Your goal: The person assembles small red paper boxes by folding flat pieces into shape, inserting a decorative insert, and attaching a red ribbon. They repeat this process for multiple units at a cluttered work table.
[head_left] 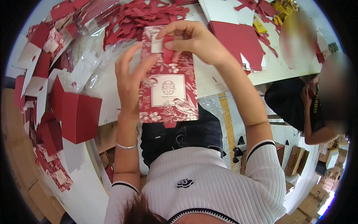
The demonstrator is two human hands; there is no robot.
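Note:
In front of me a red gift box (167,112) with white flower and bird print lies flat, its lower end over my lap. A pale square label (168,90) is on its face, and a small white patch (156,44) lies near its top. My right hand (195,43) is at that upper part, thumb and fingers closed on a short red strip (168,52). At the box's left edge my left hand (129,76) is open, fingers apart, with one slightly blurred finger reaching over the printed face.
A heap of red strips (145,16) lies beyond the box. Red and white box pieces (81,115) and clear plastic (99,61) crowd the left. Stacked red sheets (236,43) and yellow packets (285,9) are on the right. Other people sit at far right, one arm (309,123) visible.

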